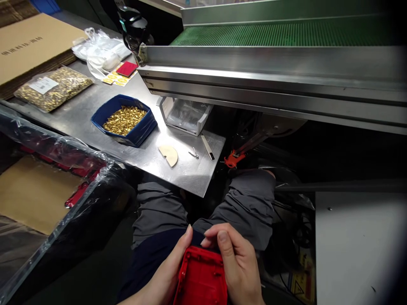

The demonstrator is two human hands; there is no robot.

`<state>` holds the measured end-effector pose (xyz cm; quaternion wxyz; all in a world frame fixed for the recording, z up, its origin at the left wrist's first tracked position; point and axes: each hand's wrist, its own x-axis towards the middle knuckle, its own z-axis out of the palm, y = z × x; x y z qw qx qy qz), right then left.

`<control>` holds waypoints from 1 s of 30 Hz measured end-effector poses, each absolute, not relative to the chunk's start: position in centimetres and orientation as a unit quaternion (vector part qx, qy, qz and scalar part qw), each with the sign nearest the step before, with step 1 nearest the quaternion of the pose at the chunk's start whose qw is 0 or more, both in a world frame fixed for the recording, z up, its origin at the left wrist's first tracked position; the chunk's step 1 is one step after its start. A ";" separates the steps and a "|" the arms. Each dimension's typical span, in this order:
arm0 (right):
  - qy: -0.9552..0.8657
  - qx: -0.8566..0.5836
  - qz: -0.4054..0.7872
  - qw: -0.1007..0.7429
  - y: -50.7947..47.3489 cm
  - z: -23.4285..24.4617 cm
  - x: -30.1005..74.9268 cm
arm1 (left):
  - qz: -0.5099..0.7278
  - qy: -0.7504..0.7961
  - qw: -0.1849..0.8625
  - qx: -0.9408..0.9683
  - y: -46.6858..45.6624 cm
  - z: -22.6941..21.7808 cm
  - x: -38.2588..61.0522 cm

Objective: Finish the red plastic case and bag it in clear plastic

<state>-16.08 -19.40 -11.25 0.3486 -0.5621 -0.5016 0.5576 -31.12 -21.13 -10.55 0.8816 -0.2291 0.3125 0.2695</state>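
Brass bits fill blue tray [140,132] — hands hold red housing [201,277].

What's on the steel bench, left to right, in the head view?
Bag of brass parts → blue bin of brass parts → half-round piece → small metal clip → slim cutter. Clear tray skipped: it overlaps. Below, left hand and right hand grip a red housing.

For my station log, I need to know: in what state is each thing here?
red casing, held in both hands, hollow side up.
left hand, closed on the casing's left edge.
right hand, fingers pressing its top edge.
blue tray, on the table, partly filled with brass parts.
clear bag, lying flat, full of brass parts.
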 end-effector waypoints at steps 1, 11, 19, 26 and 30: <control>-0.507 -0.561 0.555 0.347 -19.4 -11.3 -16.1 | 0.270 0.314 0.881 -0.227 -21.1 -10.5 -31.1; -0.541 -0.562 0.520 0.347 -19.3 -11.8 -15.7 | 0.247 0.353 0.873 -0.230 -20.8 -10.8 -31.4; -0.579 -0.604 0.404 0.369 -19.2 -12.0 -15.4 | 0.246 0.316 0.875 -0.271 -20.7 -10.7 -31.2; -0.562 -0.600 0.426 0.377 -19.4 -12.3 -15.1 | 0.241 0.311 0.884 -0.251 -20.7 -11.0 -31.3; -0.552 -0.628 0.391 0.385 -19.3 -12.4 -14.6 | 0.230 0.297 0.891 -0.256 -20.7 -10.8 -31.2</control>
